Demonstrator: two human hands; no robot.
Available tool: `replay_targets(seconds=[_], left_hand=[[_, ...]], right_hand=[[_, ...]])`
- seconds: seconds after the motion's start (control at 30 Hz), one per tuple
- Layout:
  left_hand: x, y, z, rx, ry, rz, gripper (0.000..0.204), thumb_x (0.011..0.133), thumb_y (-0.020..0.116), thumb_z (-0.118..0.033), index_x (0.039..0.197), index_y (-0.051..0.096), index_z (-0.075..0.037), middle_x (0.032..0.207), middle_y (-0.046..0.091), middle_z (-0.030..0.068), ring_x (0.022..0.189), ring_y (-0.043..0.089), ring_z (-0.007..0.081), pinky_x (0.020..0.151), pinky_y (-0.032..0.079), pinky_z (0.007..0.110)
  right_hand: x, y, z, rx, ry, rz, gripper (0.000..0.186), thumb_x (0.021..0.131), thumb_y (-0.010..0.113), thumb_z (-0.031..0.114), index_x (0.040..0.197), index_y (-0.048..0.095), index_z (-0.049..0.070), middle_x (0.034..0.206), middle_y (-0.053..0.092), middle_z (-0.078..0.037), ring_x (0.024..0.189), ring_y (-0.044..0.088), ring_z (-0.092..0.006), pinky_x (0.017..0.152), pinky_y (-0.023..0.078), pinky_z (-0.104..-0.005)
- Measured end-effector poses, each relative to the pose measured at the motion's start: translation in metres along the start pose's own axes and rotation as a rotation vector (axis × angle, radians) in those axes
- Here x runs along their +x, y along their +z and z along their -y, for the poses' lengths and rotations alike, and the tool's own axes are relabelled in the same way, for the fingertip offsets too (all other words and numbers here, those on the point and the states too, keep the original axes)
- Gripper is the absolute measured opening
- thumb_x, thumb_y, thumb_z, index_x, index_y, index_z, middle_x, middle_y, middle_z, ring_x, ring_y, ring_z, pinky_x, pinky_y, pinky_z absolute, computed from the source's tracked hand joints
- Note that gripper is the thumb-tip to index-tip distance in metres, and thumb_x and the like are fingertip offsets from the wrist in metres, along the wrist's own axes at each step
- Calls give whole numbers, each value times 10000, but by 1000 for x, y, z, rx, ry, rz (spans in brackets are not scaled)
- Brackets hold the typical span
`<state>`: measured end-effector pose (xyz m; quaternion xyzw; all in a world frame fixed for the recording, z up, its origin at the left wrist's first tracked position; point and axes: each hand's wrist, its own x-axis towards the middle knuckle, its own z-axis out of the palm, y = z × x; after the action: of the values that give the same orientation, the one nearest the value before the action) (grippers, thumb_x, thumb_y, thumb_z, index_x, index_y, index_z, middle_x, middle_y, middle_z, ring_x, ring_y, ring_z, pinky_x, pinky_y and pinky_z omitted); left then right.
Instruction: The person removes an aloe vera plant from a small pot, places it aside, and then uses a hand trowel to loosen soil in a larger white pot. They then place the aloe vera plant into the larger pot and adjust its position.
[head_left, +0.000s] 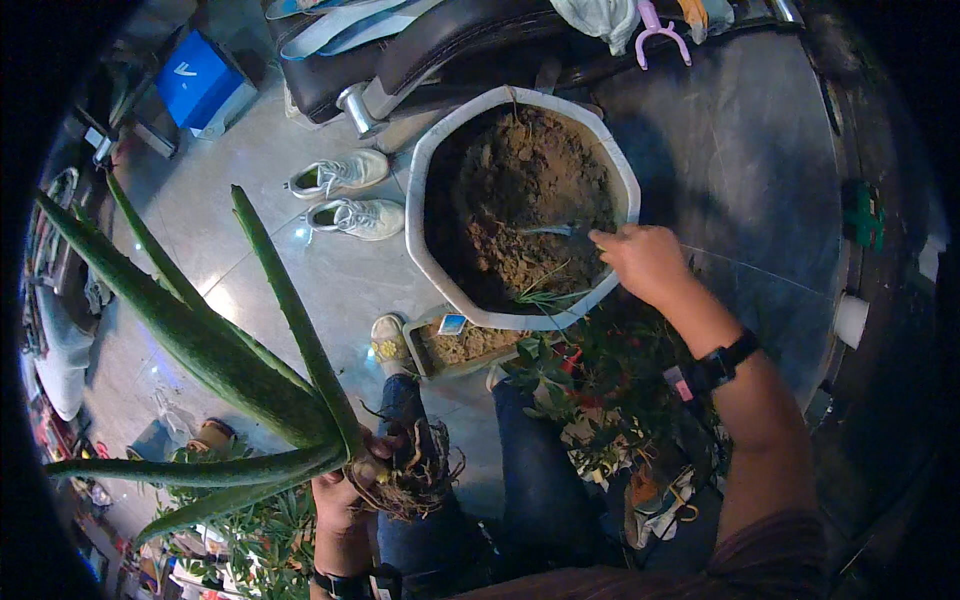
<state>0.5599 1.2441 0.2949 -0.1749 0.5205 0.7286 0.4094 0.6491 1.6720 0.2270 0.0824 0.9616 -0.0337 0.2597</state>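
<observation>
My left hand (pixel 343 500) is closed round the base of a large aloe plant (pixel 225 375). Its long, toothed green leaves fan out to the left, and its bare, tangled roots (pixel 415 475) hang over my lap. My right hand (pixel 640 262) is closed at the right rim of a big white many-sided planter (pixel 418 205). From its fingers a small trowel (pixel 550 230) reaches over the brown soil (pixel 535 165); the handle is mostly hidden in the grip. The soil is loose and clumped, with a tuft of thin green blades (pixel 545 290) near the front.
A rectangular soil tray (pixel 470 347) stands against the planter's near side. White sneakers (pixel 355 218) lie left of it. Leafy plants (pixel 610 385) crowd beneath my right forearm, and more foliage (pixel 245 525) is at lower left. Behind stands a dark padded bench (pixel 460 55); a blue box (pixel 200 80) is far left.
</observation>
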Motion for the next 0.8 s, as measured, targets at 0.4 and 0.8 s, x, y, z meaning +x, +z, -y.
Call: replay_targets(seconds=[0.4,0.8], left_hand=[[20,1,-12,-147,1,-12,416,691,692,-41,1066,521,18,938,566,131,854,588,277,850,462,488],[-2,38,-1,-64,84,-2,446,669,703,-74,1060,514,31,875,579,131,850,598,291,850,473,475]], right_hand=[[53,66,81,-138,72,-144,325,707,550,171,993,632,42,658,619,-89,592,611,-214,449,454,-360],[64,88,85,58,98,-83,189,713,579,159,827,686,54,689,641,-109,623,632,-260,485,488,-392]])
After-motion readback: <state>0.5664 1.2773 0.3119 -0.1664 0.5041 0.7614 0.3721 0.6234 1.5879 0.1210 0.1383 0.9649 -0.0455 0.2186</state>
